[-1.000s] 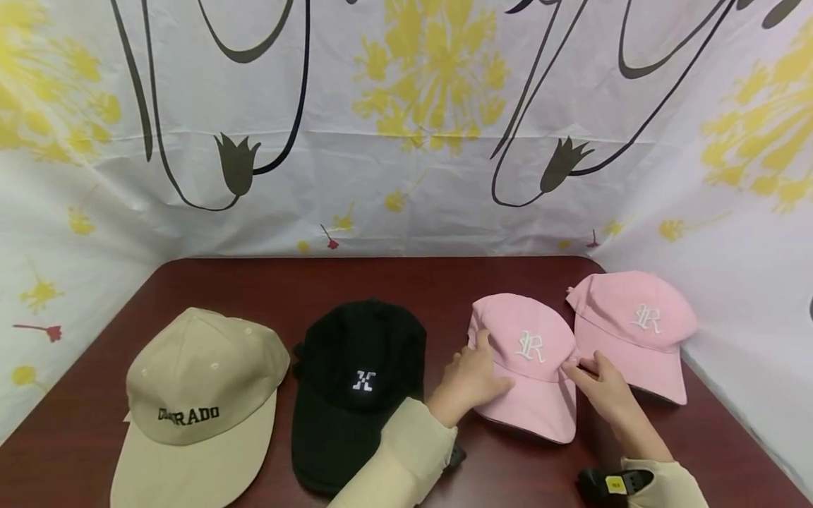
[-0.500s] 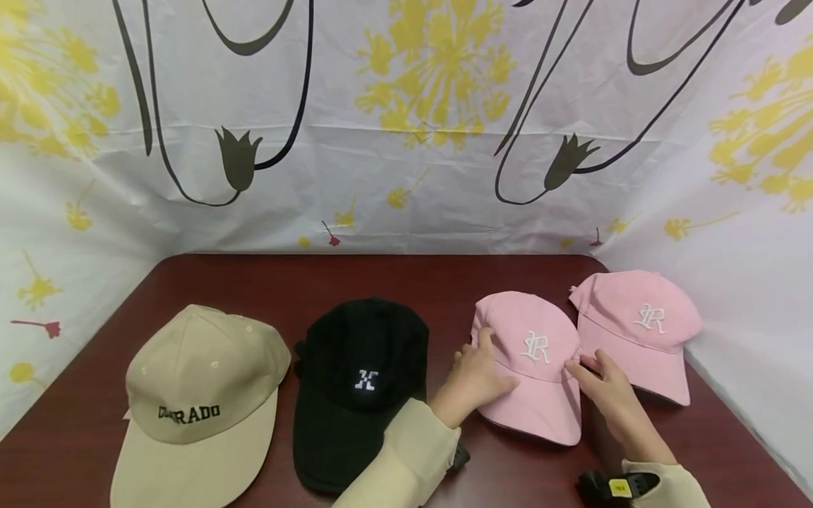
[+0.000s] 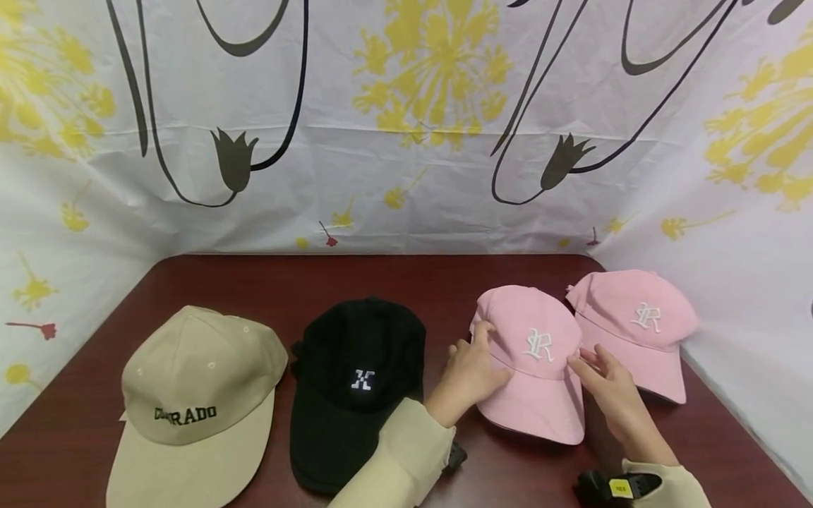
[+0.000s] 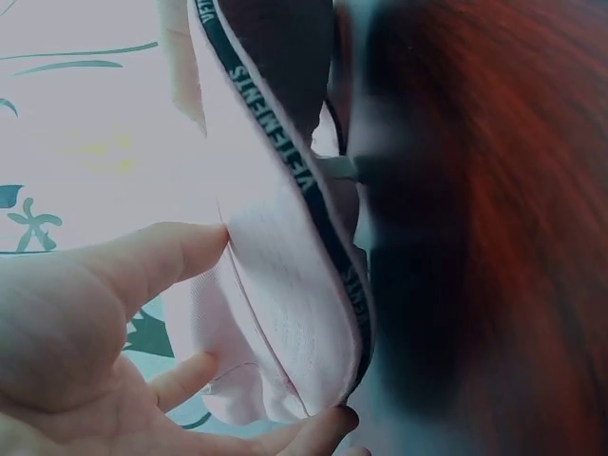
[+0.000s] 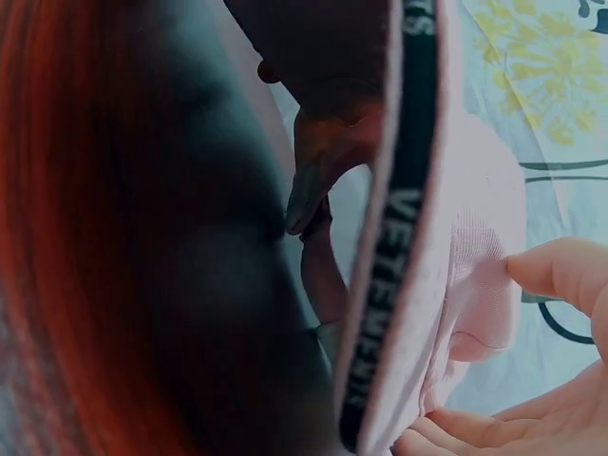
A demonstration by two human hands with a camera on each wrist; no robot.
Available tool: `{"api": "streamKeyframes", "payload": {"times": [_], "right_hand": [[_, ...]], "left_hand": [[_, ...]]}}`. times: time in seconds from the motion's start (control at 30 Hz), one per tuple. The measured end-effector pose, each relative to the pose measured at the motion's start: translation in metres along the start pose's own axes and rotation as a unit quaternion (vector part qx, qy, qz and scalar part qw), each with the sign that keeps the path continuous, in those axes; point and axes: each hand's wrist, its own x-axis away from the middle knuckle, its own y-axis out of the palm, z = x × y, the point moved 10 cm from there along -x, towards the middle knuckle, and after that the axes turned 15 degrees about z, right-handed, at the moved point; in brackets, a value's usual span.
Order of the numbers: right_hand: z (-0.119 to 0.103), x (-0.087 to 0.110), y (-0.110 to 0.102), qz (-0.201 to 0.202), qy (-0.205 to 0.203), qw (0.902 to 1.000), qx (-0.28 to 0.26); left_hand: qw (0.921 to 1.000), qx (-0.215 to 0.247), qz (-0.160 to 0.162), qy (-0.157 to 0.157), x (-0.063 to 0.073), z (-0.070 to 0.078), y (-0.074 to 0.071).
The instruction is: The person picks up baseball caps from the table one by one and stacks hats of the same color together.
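A pink baseball cap with a white embroidered R sits between both hands, its brim toward me. My left hand holds its left side, fingers at the crown's edge and thumb by the brim seam. In the left wrist view the left thumb presses the pink cloth while other fingers reach round the edge. My right hand pinches the cap's right side. In the right wrist view the right thumb touches the crown, with fingers at the lower edge. Dark trim lettered VETEMENTS runs along the brim's edge.
A second pink cap lies close by at the far right. A black cap lies left of the left hand, partly behind the sleeve. A tan COLORADO cap lies farther left on the dark red table. Patterned sheeting encloses the back and sides.
The held pink cap has shifted slightly right and its crown sits a little higher and rounder. Both hands keep nearly the same places on it. The other caps stay put.
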Motion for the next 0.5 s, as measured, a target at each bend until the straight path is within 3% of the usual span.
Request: {"api": "streamKeyframes", "payload": {"times": [0.2,0.5], "right_hand": [[-0.014,0.003,-0.002,0.009,-0.03,0.9993,-0.021],[-0.029,0.006,-0.007,0.037,-0.076,0.9952,-0.049]], "left_hand": [[0.9994,0.011,0.026,0.019,-0.003,0.004,-0.013],[0.9988,-0.01,0.022,0.043,-0.002,0.009,-0.02]]}}
